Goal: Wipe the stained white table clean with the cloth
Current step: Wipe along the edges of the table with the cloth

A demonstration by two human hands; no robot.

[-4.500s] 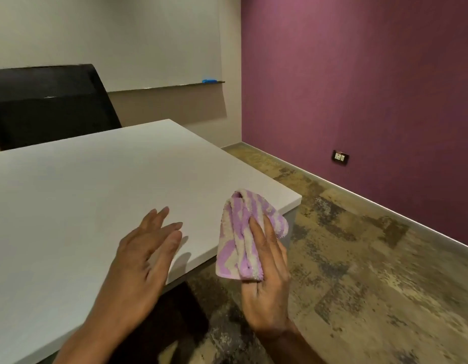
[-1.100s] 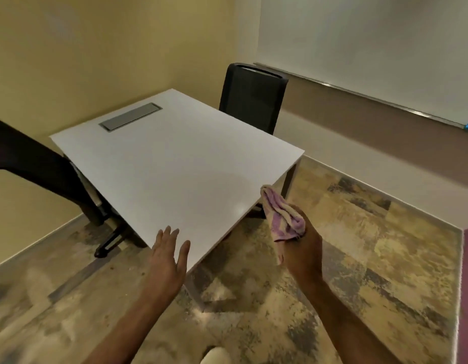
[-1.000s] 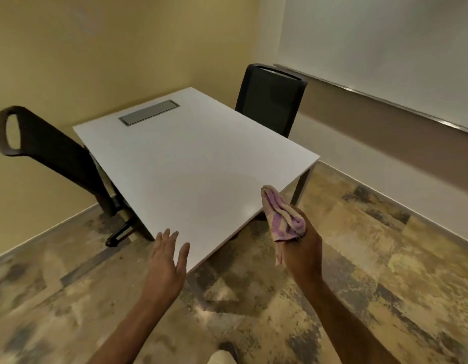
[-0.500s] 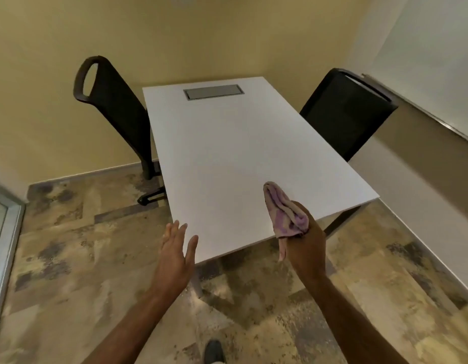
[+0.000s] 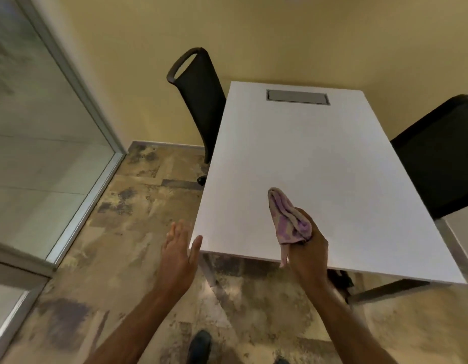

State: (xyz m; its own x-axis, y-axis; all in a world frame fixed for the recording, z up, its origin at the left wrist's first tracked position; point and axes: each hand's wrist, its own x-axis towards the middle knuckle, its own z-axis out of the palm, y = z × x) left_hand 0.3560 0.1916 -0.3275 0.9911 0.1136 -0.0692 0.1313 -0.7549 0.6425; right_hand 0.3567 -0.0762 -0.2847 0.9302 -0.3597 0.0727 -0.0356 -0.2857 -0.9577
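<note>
The white table (image 5: 306,158) stretches away from me, its short near edge just in front. I see no clear stain on its top from here. My right hand (image 5: 307,252) grips a bunched purple-and-white cloth (image 5: 289,219), held upright above the table's near edge. My left hand (image 5: 177,254) is flat with fingers together and thumb apart, hovering just off the near left corner of the table, holding nothing.
A grey cable hatch (image 5: 297,97) is set into the far end of the table. One black chair (image 5: 198,95) stands at the far left side, another black chair (image 5: 443,153) at the right. A glass partition (image 5: 38,143) runs along the left. My shoe (image 5: 200,346) shows below.
I have walked around to the table's short end, so the view swung left and the glass partition came into sight. Both hands kept their pose, the cloth still in my right hand.
</note>
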